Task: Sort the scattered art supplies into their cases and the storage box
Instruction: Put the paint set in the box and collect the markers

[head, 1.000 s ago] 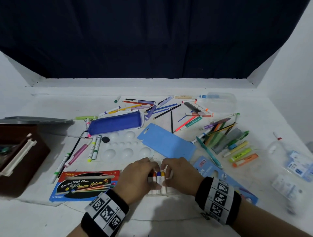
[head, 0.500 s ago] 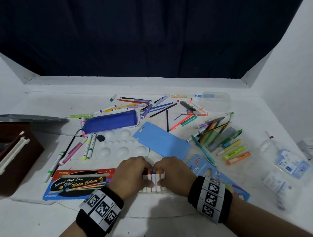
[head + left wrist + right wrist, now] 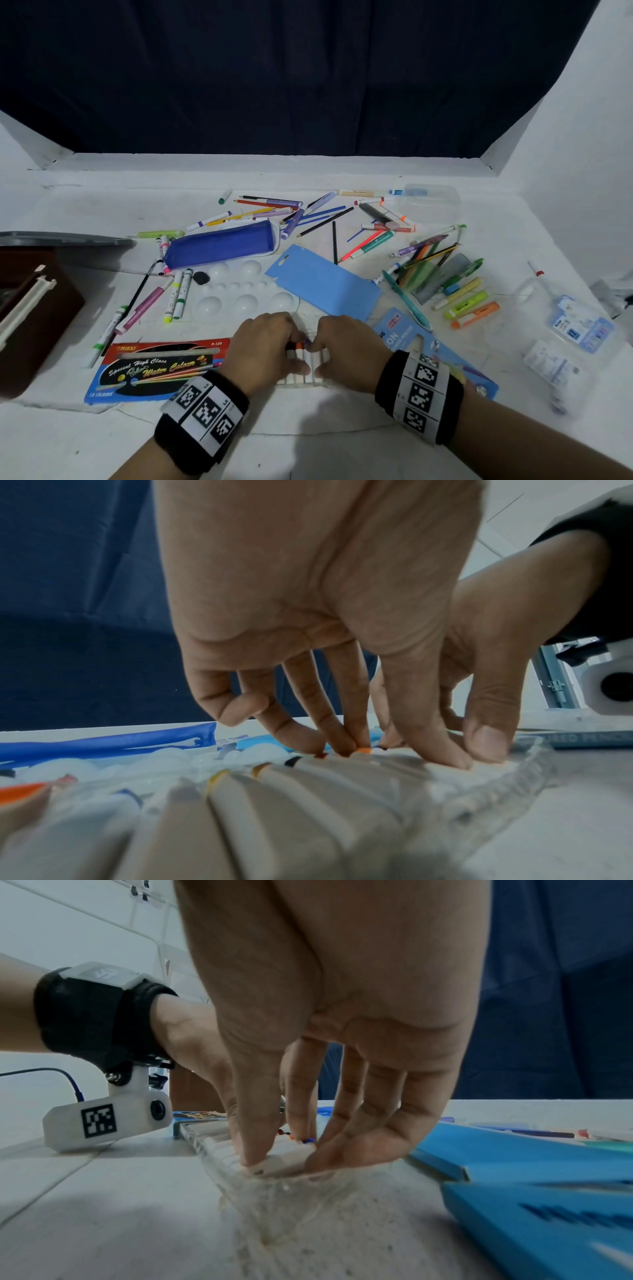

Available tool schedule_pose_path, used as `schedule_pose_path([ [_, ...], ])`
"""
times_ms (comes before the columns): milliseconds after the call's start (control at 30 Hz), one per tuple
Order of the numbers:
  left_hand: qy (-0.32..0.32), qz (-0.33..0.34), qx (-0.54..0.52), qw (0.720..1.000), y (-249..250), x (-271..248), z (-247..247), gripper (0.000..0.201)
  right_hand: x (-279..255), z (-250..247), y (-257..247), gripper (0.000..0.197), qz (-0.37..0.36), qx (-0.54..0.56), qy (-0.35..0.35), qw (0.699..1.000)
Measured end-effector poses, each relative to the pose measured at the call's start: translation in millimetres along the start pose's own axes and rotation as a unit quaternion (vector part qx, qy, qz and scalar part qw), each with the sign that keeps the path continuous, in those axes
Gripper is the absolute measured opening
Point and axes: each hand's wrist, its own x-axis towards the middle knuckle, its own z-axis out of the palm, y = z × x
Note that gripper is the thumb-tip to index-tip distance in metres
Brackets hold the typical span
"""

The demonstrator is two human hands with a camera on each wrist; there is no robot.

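Observation:
A row of white paint tubes (image 3: 310, 363) with coloured caps lies in a clear plastic tray (image 3: 514, 777) near the table's front edge. My left hand (image 3: 267, 346) presses on the row: its fingertips (image 3: 346, 745) touch the cap ends and its thumb rests on a tube body. My right hand (image 3: 346, 346) pinches the last tube (image 3: 277, 1164) at the tray's right end between thumb and fingers. The hands hide most of the tray in the head view.
A red watercolour box (image 3: 154, 370) lies left of the hands, a blue pencil box (image 3: 411, 342) to the right. Behind are a white palette (image 3: 243, 291), blue pencil case (image 3: 222, 245), light blue sleeve (image 3: 325, 284) and scattered pens and highlighters (image 3: 469, 308). A brown storage box (image 3: 34, 308) stands far left.
Both hands have drawn closer together over the tubes, so fewer tubes show between them. The tray has stayed in place.

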Motion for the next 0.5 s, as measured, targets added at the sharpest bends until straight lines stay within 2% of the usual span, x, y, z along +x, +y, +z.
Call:
schedule_pose_path([
  [267, 0.018, -0.010, -0.016, 1.000, 0, -2, 1, 0.042, 5, -9, -3, 0.044, -0.030, -0.022, -0.025, 0.999],
  [500, 0.043, 0.011, 0.002, 0.999, 5, -6, -1, 0.040, 0, -11, 0, 0.028, -0.051, -0.008, -0.005, 0.999],
])
